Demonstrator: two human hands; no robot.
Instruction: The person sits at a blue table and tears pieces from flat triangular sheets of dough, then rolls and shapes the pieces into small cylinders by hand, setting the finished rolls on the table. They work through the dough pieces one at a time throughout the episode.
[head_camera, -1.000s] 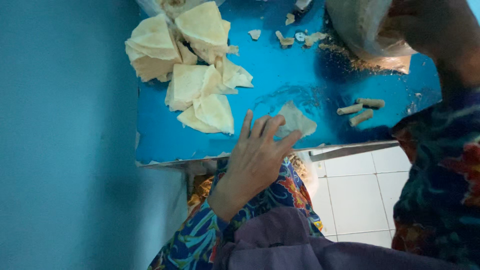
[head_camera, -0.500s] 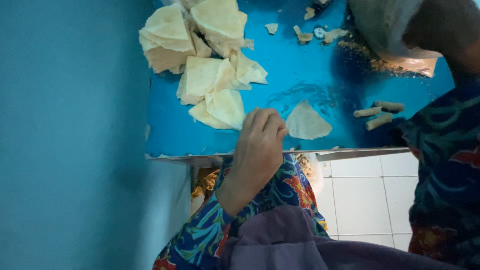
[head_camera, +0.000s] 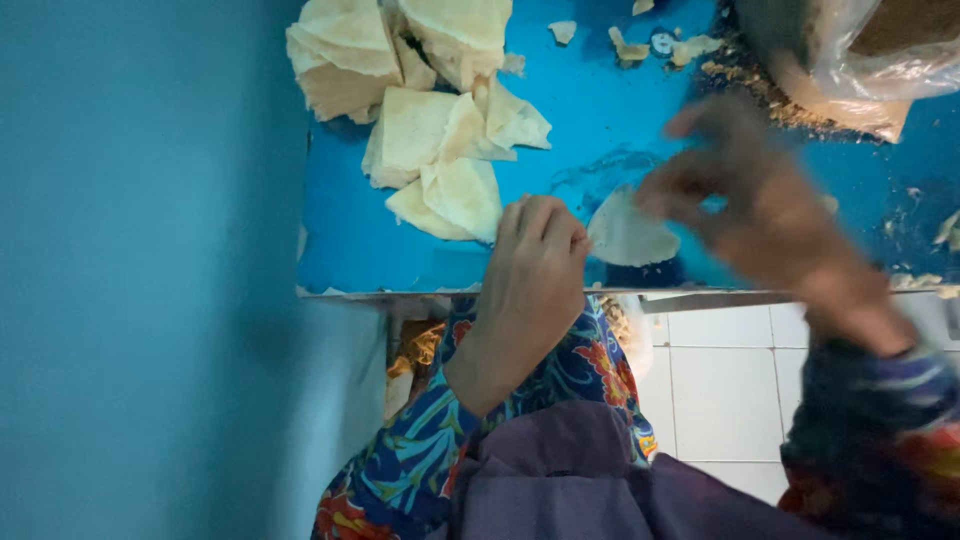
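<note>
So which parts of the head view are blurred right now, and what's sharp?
Head view: the right hand is motion-smeared over the blue table; the left hand, the single wrapper and the wrapper pile are sharp; lighting dim, blue-tinted.

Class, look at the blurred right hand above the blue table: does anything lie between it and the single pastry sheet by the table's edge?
Nothing visible does. The right hand hovers just right of the pastry sheet, with only bare blue table between; the left hand rests on the sheet's other side.

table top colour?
Bright blue table, strewn with pale dough pieces; clearest in the head view.
</note>
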